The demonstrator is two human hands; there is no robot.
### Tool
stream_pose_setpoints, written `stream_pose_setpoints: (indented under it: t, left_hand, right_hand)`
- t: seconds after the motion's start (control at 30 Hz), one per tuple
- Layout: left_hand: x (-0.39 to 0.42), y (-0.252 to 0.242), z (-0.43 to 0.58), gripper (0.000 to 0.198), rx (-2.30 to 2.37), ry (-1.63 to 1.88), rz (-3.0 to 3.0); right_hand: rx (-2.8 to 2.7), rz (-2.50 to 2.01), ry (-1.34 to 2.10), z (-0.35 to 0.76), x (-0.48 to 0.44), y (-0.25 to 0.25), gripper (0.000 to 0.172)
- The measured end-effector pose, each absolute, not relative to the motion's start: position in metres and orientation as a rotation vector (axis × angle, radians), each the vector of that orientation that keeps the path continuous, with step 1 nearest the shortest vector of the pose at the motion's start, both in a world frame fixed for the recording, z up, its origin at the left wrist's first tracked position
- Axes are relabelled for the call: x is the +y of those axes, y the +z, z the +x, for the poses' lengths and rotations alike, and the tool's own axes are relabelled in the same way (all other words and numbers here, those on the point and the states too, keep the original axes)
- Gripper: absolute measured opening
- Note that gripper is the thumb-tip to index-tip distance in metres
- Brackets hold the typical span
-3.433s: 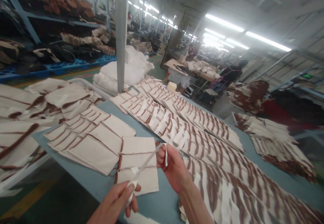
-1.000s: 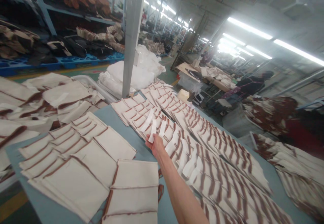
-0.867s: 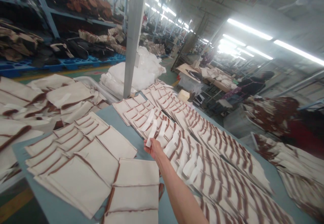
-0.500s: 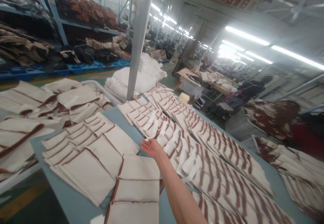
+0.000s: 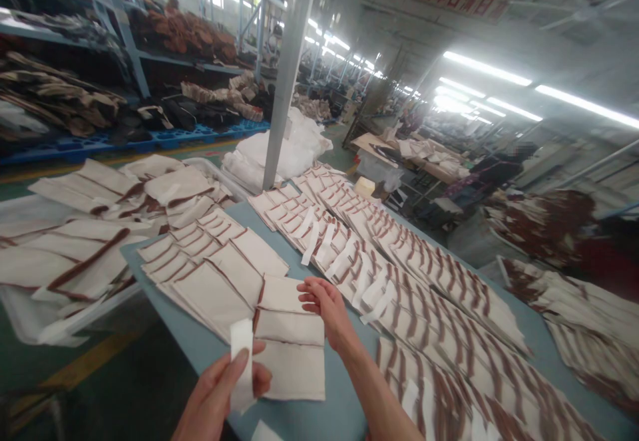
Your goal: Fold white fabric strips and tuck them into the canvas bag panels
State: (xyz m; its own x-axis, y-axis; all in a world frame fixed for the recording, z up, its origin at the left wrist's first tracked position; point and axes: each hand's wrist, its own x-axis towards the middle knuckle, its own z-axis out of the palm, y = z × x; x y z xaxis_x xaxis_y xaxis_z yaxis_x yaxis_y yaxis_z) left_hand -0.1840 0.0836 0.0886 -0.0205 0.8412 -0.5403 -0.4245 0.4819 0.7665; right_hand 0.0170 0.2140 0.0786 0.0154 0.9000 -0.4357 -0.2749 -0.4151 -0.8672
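Observation:
My left hand [image 5: 219,388] is low in front, its fingers closed on a white strip [image 5: 241,361] that stands upright. My right hand [image 5: 324,301] hovers over the blue table [image 5: 319,421], palm turned inward, fingers loosely apart and holding nothing. It is just right of a short stack of cream fabric pieces with brown edging [image 5: 289,341]. Long overlapping rows of the same cream and brown pieces [image 5: 399,275] run away to the right, several with white strips [image 5: 319,241] laid across them.
Another fan of cream pieces [image 5: 210,268] lies left of my hands, with a heap on a side tray [image 5: 74,241]. A grey pillar [image 5: 287,75] rises behind the table. White bags [image 5: 279,151], shelves of dark goods [image 5: 150,62] and a seated person [image 5: 494,168] are farther off.
My right hand laid a white strip on the far row and drew back toward me with nothing in it. My left hand came back into view holding a strip.

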Motion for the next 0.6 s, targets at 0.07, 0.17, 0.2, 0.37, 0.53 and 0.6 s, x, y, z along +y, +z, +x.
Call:
stream_pose_setpoints:
  t: [0.07, 0.17, 0.2, 0.37, 0.53, 0.6]
  left_hand:
    - [0.092, 0.108, -0.184, 0.059, 1.07, 1.106, 0.285]
    - [0.102, 0.138, -0.186, 0.034, 0.952, 1.101, 0.111]
    - [0.104, 0.147, -0.186, 0.03, 0.93, 1.099, 0.083]
    - [0.109, 0.183, -0.186, 0.036, 0.845, 1.144, 0.011]
    - [0.108, 0.195, -0.183, 0.038, 0.882, 1.17, 0.034]
    - [0.108, 0.197, -0.183, 0.037, 0.897, 1.187, 0.051]
  right_hand:
    - [-0.808, -1.313, 1.512, 0.016, 0.175, 0.092, 0.043]
    - [-1.04, -1.3, 1.372, 0.01, 0.122, 0.102, 0.049]
    - [-1.122, -1.299, 1.322, 0.007, 0.107, 0.103, 0.049]
    - [-1.17, -1.233, 1.312, -0.008, 0.06, 0.105, 0.052]
    - [-1.047, -1.243, 1.464, -0.02, 0.043, 0.104, 0.065]
    - [-0.966, -1.282, 1.516, -0.021, 0.039, 0.103, 0.07]
